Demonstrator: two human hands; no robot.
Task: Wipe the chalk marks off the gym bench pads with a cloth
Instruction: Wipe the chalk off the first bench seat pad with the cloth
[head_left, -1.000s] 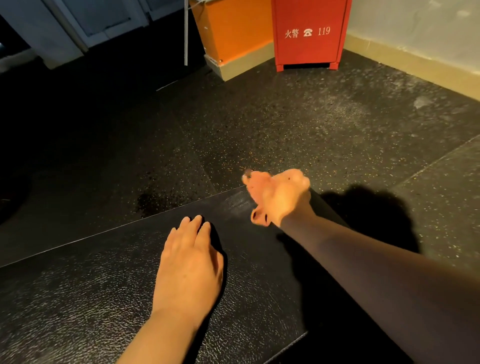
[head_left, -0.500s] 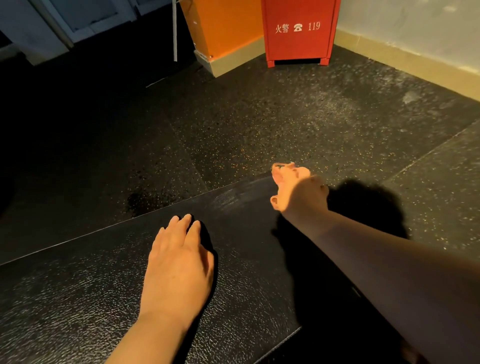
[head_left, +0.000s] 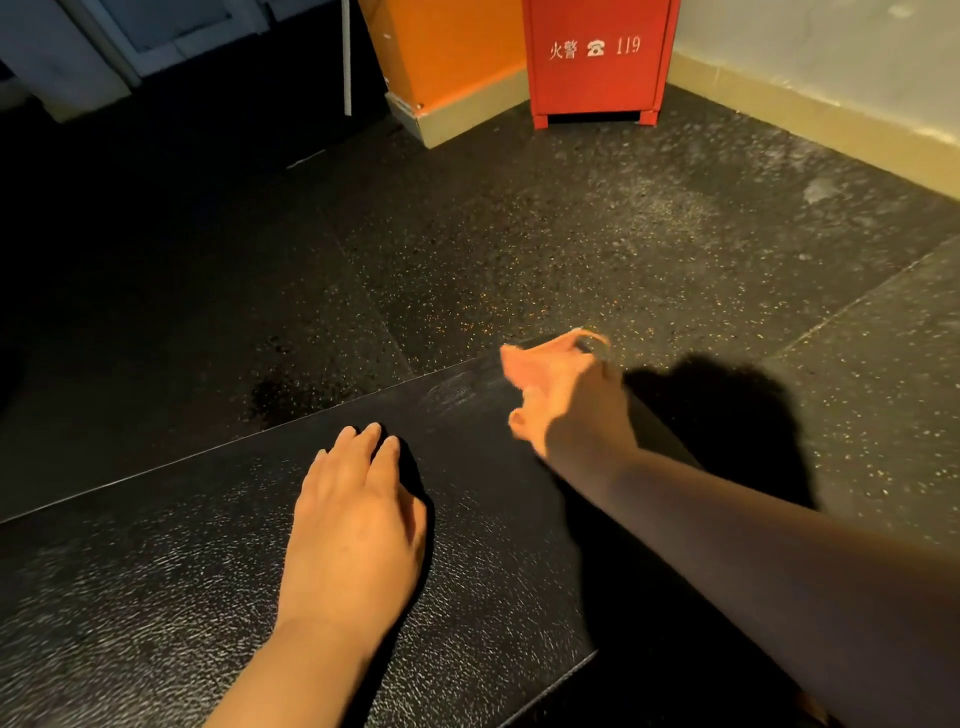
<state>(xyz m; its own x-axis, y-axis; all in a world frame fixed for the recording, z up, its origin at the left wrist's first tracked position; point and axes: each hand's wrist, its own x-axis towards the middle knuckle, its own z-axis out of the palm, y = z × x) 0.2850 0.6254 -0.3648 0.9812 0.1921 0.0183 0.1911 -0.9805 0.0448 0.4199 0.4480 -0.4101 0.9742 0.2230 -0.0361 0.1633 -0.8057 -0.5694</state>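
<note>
A black textured bench pad (head_left: 218, 582) runs across the lower half of the view. My left hand (head_left: 353, 535) rests flat on it, fingers straight and together. My right hand (head_left: 563, 400) is at the pad's far corner, blurred, with its fingers curled around a small dark cloth (head_left: 595, 344), of which only an edge shows past the fingertips. A faint whitish chalk smear (head_left: 452, 394) lies on the pad just left of my right hand.
Speckled black rubber floor (head_left: 571, 234) surrounds the bench. A red fire cabinet (head_left: 592, 62) and an orange box (head_left: 447, 57) stand against the far wall. A pale skirting (head_left: 810, 119) runs along the right wall. A dark wet patch (head_left: 270, 395) marks the floor.
My right hand swept right along the pad's far end, then came back a little left, uncovering the faint chalk smear. My left hand stayed flat on the pad.
</note>
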